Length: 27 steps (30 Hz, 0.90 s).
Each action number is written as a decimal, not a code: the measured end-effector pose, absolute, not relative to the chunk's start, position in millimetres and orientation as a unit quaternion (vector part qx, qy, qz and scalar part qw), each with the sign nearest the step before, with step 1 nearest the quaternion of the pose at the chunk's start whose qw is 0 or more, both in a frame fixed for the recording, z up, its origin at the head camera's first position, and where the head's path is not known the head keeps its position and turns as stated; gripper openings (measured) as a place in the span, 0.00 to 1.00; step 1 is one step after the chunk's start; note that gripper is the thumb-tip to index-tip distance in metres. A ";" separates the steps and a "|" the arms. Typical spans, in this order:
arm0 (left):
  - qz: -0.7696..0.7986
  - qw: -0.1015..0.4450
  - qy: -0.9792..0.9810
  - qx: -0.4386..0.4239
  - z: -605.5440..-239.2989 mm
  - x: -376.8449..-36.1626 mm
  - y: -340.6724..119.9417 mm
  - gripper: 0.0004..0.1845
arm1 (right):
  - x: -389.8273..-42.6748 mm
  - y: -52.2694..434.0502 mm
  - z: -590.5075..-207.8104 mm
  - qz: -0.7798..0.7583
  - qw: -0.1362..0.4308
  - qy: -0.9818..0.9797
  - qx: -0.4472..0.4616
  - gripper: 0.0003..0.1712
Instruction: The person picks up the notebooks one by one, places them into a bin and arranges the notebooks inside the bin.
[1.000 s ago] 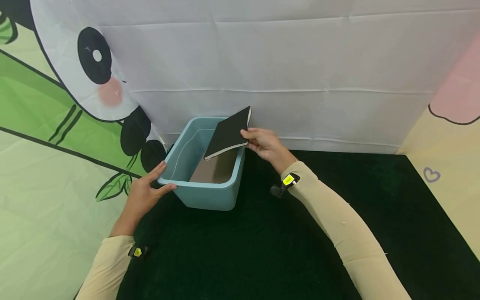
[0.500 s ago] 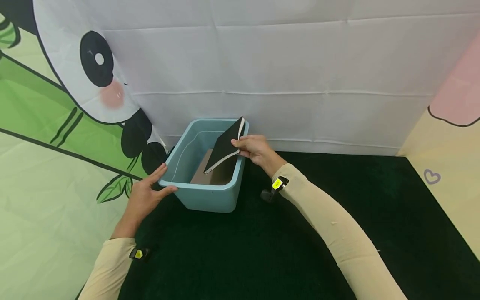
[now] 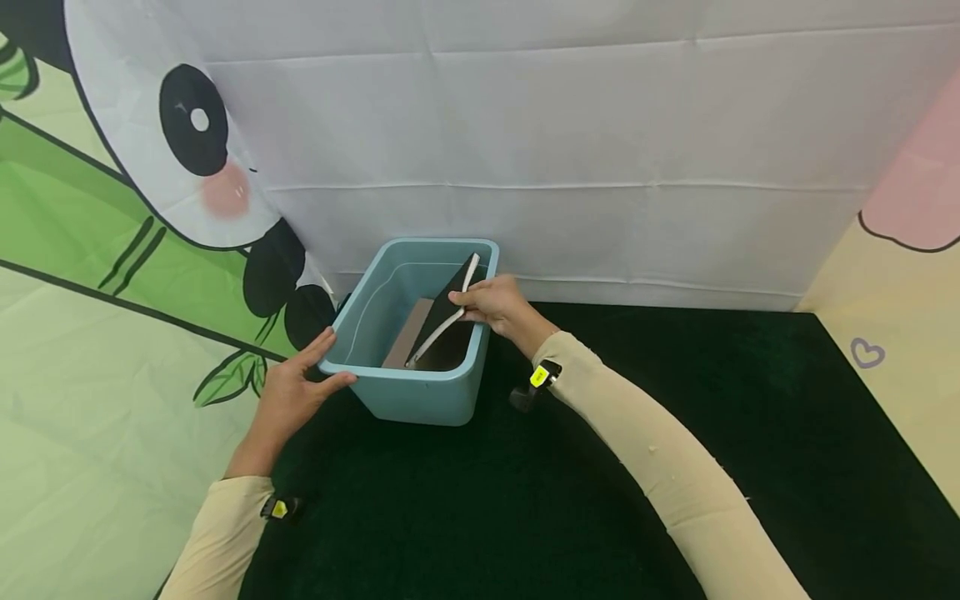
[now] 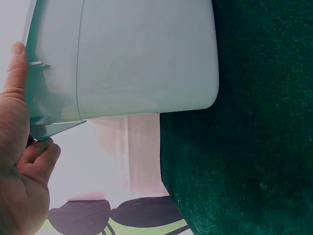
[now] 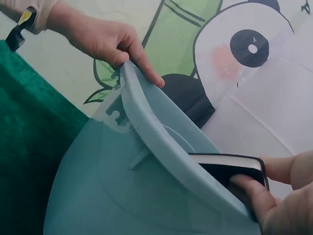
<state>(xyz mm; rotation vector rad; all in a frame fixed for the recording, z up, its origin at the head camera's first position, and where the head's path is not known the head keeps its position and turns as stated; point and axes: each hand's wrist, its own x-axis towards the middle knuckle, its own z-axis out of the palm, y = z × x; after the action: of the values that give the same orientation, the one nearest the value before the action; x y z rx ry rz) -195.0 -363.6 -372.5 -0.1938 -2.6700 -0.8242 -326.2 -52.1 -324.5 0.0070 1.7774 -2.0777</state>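
Observation:
A light blue plastic bin (image 3: 412, 398) stands on the dark green cloth. At its near left corner my left hand (image 3: 291, 392) grips the rim, thumb along the front and fingers along the left side. My right hand (image 3: 501, 310) pinches a black notebook (image 3: 441, 302) by its edge. The notebook is tilted, mostly down inside the bin, its white page edges facing up and right. In the right wrist view the notebook (image 5: 230, 160) sticks out past the rim between thumb and fingers. Beneath it lies a flat brownish piece (image 3: 407, 335), partly hidden; its kind is unclear.
Behind the bin rises a white cloth backdrop (image 3: 570, 167), with a cartoon panda and green bamboo at the left. The green tabletop (image 3: 480, 508) extends in front and to the right. A yellowish printed panel (image 3: 892, 308) borders the right side.
My right hand has moved down and left, lowering the notebook from above the rim into the bin and tipping it steeper. My left hand has stayed on the corner.

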 end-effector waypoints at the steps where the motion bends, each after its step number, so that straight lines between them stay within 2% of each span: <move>1: -0.290 0.169 -0.939 -0.068 -372.6 -195.1 -363.4 0.42 | -325.3 -51.1 -324.4 -0.739 0.200 0.643 -0.003 0.18; 14: -0.287 0.183 -0.936 -0.085 -372.7 -201.8 -363.5 0.42 | -316.9 -4.5 -313.4 -0.731 0.175 0.659 -0.020 0.23; 23: -0.273 0.149 -0.946 -0.087 -365.1 -199.2 -361.3 0.41 | -306.3 72.7 -320.1 -0.729 0.149 0.665 -0.067 0.26; 27: -0.246 0.165 -0.951 -0.087 -356.4 -197.6 -350.2 0.39 | -296.4 110.5 -326.5 -0.712 0.131 0.684 -0.090 0.31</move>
<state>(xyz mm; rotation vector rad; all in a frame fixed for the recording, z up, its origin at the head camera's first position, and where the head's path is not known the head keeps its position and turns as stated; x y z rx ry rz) -197.6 -350.2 -356.4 -0.2482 -2.7106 -0.7015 -296.4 110.5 -326.5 -0.2617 1.9872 -2.0660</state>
